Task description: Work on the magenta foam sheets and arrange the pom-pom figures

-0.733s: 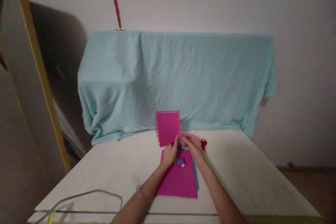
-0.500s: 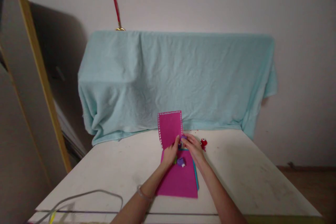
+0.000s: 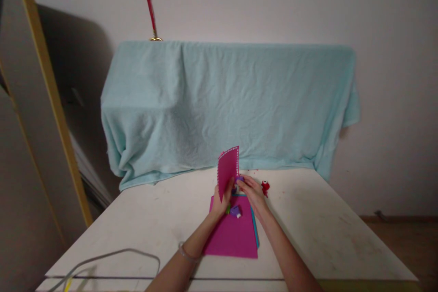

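A pink sheet of paper [image 3: 228, 169] with a row of small punched holes along its edges stands bent upright in my left hand [image 3: 221, 200], which is closed on its lower part. My right hand [image 3: 252, 191] is closed around a small purple craft punch [image 3: 240, 179] at the sheet's right edge. Below the hands, a second purple punch [image 3: 235, 211] with a white tip lies on a flat pink sheet [image 3: 231, 239]. Beside it a green piece [image 3: 228, 209] is partly hidden by my left wrist.
A blue edge [image 3: 255, 232] shows under the flat pink sheet. Right of my right hand sits a small red figure with googly eyes [image 3: 265, 187]. A grey cable [image 3: 128, 250] crosses the front left of the white table [image 3: 315, 232]. Behind hangs a light blue cloth [image 3: 232, 105].
The held pink sheet has turned and curled to the right, so it looks narrower and now covers part of my left hand. My right hand with the punch has stayed nearly still.
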Tool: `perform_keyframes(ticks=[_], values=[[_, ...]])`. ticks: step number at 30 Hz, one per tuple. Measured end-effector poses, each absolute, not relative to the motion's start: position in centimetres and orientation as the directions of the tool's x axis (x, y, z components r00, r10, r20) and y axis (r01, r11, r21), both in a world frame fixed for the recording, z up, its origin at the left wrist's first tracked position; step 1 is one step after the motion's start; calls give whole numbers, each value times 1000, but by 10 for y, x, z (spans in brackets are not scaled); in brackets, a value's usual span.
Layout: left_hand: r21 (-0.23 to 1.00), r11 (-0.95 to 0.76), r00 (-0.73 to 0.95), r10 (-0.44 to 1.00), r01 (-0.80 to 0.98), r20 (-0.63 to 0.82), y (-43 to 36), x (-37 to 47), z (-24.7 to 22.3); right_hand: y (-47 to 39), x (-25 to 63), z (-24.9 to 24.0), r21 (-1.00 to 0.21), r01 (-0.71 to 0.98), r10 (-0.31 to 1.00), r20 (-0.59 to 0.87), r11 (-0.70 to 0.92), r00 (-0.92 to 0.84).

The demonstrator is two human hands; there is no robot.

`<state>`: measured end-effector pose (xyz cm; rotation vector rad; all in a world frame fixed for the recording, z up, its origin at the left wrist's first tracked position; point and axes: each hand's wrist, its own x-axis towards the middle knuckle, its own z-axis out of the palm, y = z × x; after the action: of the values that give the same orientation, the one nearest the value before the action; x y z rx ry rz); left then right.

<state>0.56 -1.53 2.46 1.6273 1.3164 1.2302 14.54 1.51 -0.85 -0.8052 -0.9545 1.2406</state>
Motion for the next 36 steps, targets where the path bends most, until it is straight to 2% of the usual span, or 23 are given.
perform_keyframes(ticks=[8, 15, 19, 27, 31, 36], values=[[922, -327, 68, 945, 208, 320, -6, 6, 19, 11, 146, -6, -905, -385, 984, 172, 179, 55], [977, -207, 70, 977, 52, 203, 0, 8, 4, 12, 144, -5, -901, -408, 989, 139, 145, 44], [986, -164, 78, 984, 30, 161, 3, 8, 1, 10, 142, -2, -894, -425, 990, 131, 142, 56], [956, 108, 29, 992, 271, -120, 3, 3, 1, 9, 141, 0, -899, -414, 989, 144, 144, 31], [935, 83, 39, 994, 344, -102, 0, 2, 11, 9, 141, 0, -916, -371, 987, 157, 151, 13], [850, -22, 133, 990, 526, -56, -10, -2, 30, 9, 143, -1, -928, -339, 985, 170, 156, -11]])
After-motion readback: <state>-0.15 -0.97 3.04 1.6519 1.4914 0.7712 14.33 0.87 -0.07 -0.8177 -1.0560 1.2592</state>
